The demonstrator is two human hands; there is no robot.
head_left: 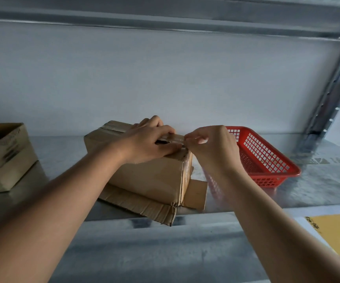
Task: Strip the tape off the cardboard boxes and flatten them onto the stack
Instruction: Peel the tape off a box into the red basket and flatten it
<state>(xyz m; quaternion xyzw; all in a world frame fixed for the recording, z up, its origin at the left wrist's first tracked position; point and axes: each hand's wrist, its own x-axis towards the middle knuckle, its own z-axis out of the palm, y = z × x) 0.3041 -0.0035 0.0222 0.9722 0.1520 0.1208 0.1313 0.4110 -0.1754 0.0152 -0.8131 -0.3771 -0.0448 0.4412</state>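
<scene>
A closed brown cardboard box (152, 176) stands on flattened cardboard (144, 205) on a metal shelf. Clear tape (174, 138) runs along the seam of its top. My left hand (148, 139) lies on the top of the box with its fingers curled over the seam, holding the box down. My right hand (210, 144) is at the box's right top edge and pinches the end of the tape between thumb and fingers. The strip is lifted a little off the top between the two hands.
A red plastic mesh basket (267, 158) sits right of the box, partly behind my right wrist. More cardboard boxes (3, 156) stand at the left edge. A grey wall closes the back, an upper shelf beam hangs overhead, and a perforated metal upright (332, 86) stands at right.
</scene>
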